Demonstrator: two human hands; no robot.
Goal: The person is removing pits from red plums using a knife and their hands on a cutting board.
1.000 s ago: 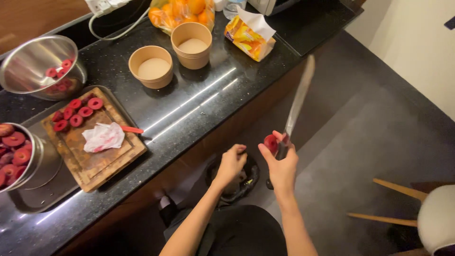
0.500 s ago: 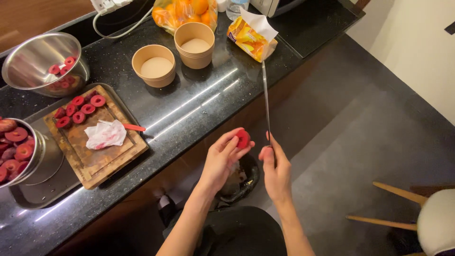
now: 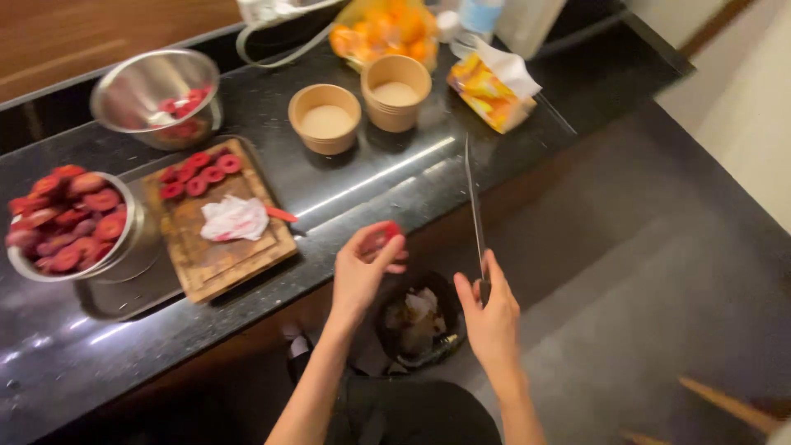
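My left hand (image 3: pixel 362 272) holds a small red fruit piece (image 3: pixel 384 236) in its fingertips, above the front edge of the black counter (image 3: pixel 387 185). My right hand (image 3: pixel 493 313) grips the handle of a long knife (image 3: pixel 474 210), blade pointing up and away over the counter. Both hands hover above a dark waste bin (image 3: pixel 416 321) on the floor. On the wooden cutting board (image 3: pixel 216 251) lie red fruit slices (image 3: pixel 198 177) and a crumpled white tissue (image 3: pixel 235 219).
A steel bowl (image 3: pixel 124 247) full of red fruit halves stands at the left; another steel bowl (image 3: pixel 156 92) with a few pieces sits behind. Two tan paper cups (image 3: pixel 325 119), a yellow snack bag (image 3: pixel 488 92) and a bag of oranges (image 3: pixel 383 33) are at the back.
The fruit piece passed from my right hand to my left, and both hands rose toward the counter edge. The knife swung from tilted right to nearly upright.
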